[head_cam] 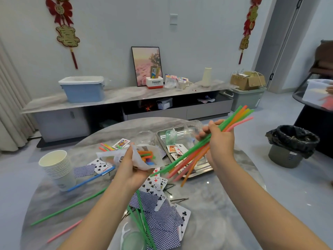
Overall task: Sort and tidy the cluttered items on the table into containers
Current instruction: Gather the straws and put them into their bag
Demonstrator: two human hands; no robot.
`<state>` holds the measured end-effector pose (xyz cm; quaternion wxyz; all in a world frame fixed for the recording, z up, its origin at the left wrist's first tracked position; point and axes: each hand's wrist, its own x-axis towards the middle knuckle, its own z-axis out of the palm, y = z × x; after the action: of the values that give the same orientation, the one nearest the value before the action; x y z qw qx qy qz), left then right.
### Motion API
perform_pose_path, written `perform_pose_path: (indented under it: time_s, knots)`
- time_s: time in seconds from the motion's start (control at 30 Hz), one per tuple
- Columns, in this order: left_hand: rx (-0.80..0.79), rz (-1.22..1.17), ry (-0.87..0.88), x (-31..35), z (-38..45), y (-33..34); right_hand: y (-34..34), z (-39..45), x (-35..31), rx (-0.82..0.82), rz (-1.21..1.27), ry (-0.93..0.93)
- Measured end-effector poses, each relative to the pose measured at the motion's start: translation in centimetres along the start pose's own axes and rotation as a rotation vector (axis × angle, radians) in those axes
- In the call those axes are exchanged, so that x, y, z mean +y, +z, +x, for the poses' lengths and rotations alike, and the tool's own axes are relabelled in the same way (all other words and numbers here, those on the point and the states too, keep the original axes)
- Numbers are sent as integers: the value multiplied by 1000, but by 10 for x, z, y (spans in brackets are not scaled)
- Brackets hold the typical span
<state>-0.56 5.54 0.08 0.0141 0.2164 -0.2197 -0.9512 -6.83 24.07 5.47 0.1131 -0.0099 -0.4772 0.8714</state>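
Grey-veined marble tabletop [207, 210], round & glossy, is filling the lower frame, w/ a long marble-topped cabinet [126, 94] running along the pale wall behind it. Right hand [219, 141] is gripping a bundle of long straws [234, 120], thin smooth plastic tubes in green, orange, yellow & pink, fingers curled round the middle; the bundle is slanting from upper right down toward the table, its lower ends blurring over a shallow metal tray [163, 136]. Left hand [132, 166] is holding a crumpled translucent white bag [144, 159], thumb pinching its edge, w/ short coloured straw pieces [146, 156] showing at its mouth; print on the bag is too smeared to read. Playing cards [162, 217], some face up, most showing blue crosshatched backs, are lying scattered across the near side of the table, a few more lying in the tray. Loose straws are lying flat on the marble: a green one [68, 207] & a blue one [90, 180] at left, a pink one [63, 231] near the edge. Stack of ribbed white paper cups [57, 166] is standing upright at left. Thin dark hairpins [178, 200] are lying beside the cards. Clear jar [146, 137] & clear plastic cup [192, 129] are sitting by the tray, hard to make out against the marble. Blue lidded bin [82, 89] is sitting on the cabinet; black-lined trash can [292, 145] is standing on the floor at right. Right frame edge is cutting off a blurred figure.
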Motion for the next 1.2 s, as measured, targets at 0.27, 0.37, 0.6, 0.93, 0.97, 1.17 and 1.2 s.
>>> perform_pose_path:
  time_s: [0.27,0.37,0.6,0.93,0.97,1.17,1.2]
  knots:
    - [32,133,-18,5,7,-14,-20,23,8,113,-238,-136]
    - [55,137,-8,0,11,-17,-38,18,32,82,-593,-307]
    - [73,165,-3,-7,13,-20,-68,7,81,-174,-837,-299]
    - [63,114,-18,-4,12,-19,-65,13,91,-195,-874,-63]
    - [63,106,-16,-4,13,-20,-66,15,90,-153,-876,-58]
    - [45,64,-5,-4,15,-20,-41,17,53,82,-376,46]
    - [50,60,1,-6,14,-20,-35,18,45,95,-249,76]
